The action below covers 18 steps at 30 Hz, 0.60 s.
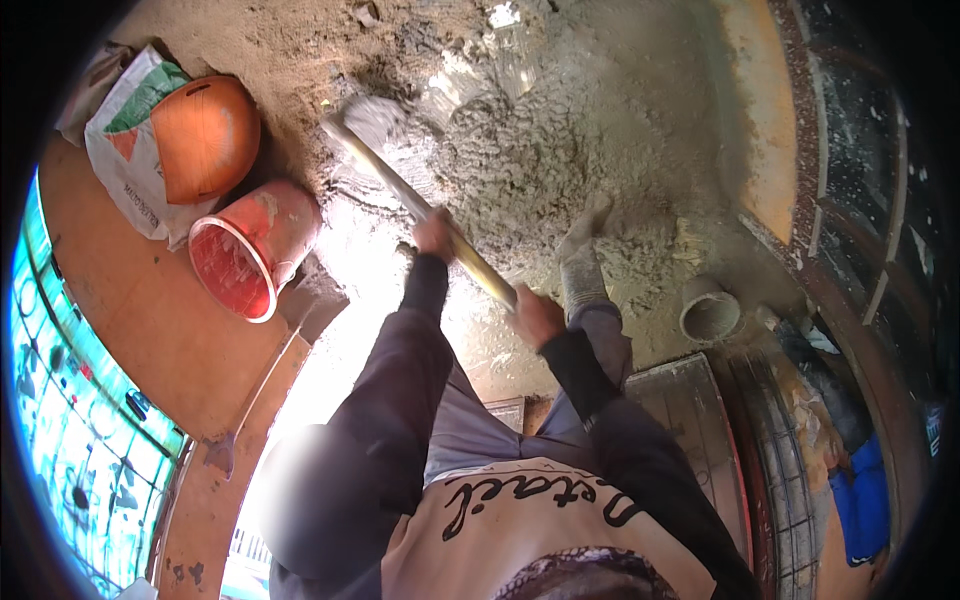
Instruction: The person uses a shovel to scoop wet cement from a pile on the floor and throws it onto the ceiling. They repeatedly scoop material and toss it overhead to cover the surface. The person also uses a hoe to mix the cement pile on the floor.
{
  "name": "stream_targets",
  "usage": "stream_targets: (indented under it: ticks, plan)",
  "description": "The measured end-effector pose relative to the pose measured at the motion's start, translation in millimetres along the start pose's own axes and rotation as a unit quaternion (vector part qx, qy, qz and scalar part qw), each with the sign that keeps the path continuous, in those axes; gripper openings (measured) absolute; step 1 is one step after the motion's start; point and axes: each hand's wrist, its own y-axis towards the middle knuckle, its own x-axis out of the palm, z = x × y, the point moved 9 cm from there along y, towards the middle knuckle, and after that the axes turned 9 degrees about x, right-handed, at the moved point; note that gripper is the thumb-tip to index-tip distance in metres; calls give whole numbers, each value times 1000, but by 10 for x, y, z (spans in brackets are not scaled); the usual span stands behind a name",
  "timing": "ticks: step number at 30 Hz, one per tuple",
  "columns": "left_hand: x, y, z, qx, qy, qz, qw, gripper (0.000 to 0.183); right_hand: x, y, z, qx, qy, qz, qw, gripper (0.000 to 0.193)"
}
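Both of my hands are wrapped round the wooden handle of a long hoe (390, 180). My left hand (435, 235) grips it around the middle, and my right hand (538, 315) closes on it near the lower end. At the far left end, the hoe's blade (378, 122) is smeared by motion against wet grey mortar (530, 150). This mortar lies in a rough, lumpy heap on the ground beyond my hands. My boot (582, 270), coated in grey, stands at the heap's near edge.
Left of the heap, a red bucket (262, 245) lies tilted beside an orange rounded container (210, 135) and a white sack (130, 170). A grey-coated bucket (708, 310) stands at right. Another person in blue (860, 500) is at far right, near a metal grid (785, 450).
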Motion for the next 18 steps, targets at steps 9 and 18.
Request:
stream_targets:
  ticks: [9, 18]
  plan:
    - [1055, -2073, -1635, -216, -139, -147, 955, 13, -899, -2012, 1088, 120, -21, 68, 990, 37]
    - [446, -2493, -957, -129, -133, -142, 972, 21, -539, -2245, 997, 131, 30, -33, 990, 52]
